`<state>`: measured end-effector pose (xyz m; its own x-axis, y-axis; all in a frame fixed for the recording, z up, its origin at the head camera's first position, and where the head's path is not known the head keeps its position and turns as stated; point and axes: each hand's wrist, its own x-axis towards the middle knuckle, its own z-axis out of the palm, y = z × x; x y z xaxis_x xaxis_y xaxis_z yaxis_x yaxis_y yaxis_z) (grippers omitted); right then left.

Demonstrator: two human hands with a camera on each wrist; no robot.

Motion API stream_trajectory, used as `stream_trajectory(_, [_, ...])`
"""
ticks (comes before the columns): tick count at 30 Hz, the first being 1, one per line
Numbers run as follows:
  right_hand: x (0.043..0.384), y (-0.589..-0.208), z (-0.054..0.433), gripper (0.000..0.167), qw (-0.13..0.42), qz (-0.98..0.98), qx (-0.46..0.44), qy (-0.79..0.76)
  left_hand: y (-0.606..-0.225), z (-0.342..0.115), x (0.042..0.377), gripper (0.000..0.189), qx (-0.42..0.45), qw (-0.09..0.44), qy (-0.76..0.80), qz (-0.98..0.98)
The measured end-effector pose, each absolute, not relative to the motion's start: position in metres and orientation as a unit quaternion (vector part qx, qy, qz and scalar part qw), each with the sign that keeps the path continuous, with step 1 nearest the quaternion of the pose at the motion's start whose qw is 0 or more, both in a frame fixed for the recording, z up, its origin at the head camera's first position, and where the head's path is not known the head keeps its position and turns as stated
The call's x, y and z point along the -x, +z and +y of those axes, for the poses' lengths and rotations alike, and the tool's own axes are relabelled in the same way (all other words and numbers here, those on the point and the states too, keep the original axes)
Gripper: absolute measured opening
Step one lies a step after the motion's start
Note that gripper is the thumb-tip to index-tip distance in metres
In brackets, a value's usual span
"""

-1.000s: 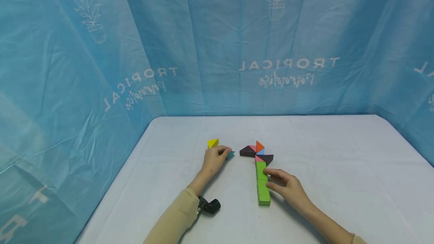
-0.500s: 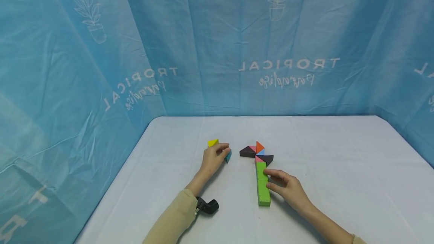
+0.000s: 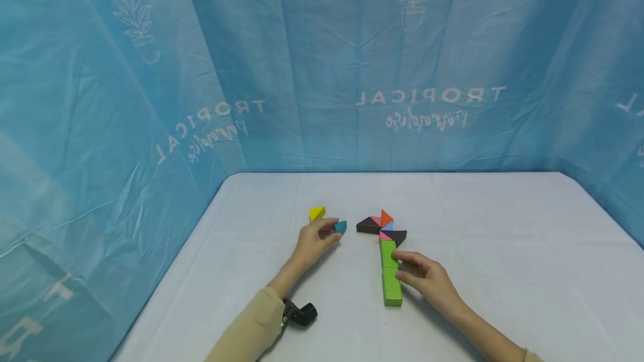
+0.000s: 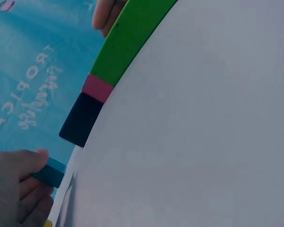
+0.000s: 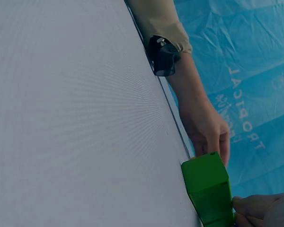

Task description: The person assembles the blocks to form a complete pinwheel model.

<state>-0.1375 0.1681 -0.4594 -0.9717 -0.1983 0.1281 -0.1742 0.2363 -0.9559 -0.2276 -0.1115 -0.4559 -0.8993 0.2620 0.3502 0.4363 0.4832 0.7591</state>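
Observation:
My left hand (image 3: 311,247) pinches a teal triangular block (image 3: 340,227) between thumb and fingers, to the left of a block pattern. In the left wrist view the thumb lies on the teal block (image 4: 52,173). My right hand (image 3: 434,284) touches the right side of two green blocks with index fingertip and thumb. The upper green block (image 3: 388,251) and lower green block (image 3: 392,288) stand end to end in a column. Above them, a pinwheel includes a black block (image 3: 368,227), another black block (image 3: 397,237), an orange triangle (image 3: 386,219), and pink and blue pieces.
A yellow triangular block (image 3: 317,214) lies just beyond the left hand. White cloth covers the table (image 3: 503,256). A blue printed curtain (image 3: 322,71) hangs along the back and sides. A black wrist camera (image 3: 301,314) sits at the left sleeve.
The left hand has turned the teal block between its fingers, so its face now shows differently. The left forearm has drawn slightly left and toward me. My right hand stays in place.

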Motion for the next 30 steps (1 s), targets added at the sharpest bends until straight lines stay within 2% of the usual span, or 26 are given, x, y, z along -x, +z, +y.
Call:
stream_trajectory(4, [0.138,-0.459,0.169,0.041,0.013,0.787,0.114,-0.607,-0.452,-0.098,0.224,0.039,0.242,0.104,-0.480,-0.837])
stream_trajectory(8, [0.138,-0.459,0.169,0.041,0.018,0.786,0.108,-0.608,-0.449,-0.083,0.219,0.039,0.282,0.092,-0.479,-0.826])
stream_trajectory(13, [0.137,-0.457,0.169,0.041,0.023,0.784,0.109,-0.611,-0.451,-0.070,0.215,0.039,0.293,0.070,-0.463,-0.834])
stream_trajectory(21, [0.138,-0.457,0.169,0.040,0.021,0.782,0.116,-0.612,-0.460,-0.065,0.216,0.041,0.302,0.066,-0.428,-0.849])
stream_trajectory(30, [0.137,-0.456,0.168,0.041,0.021,0.779,0.121,-0.614,-0.455,-0.066,0.212,0.040,0.301,0.113,-0.416,-0.851])
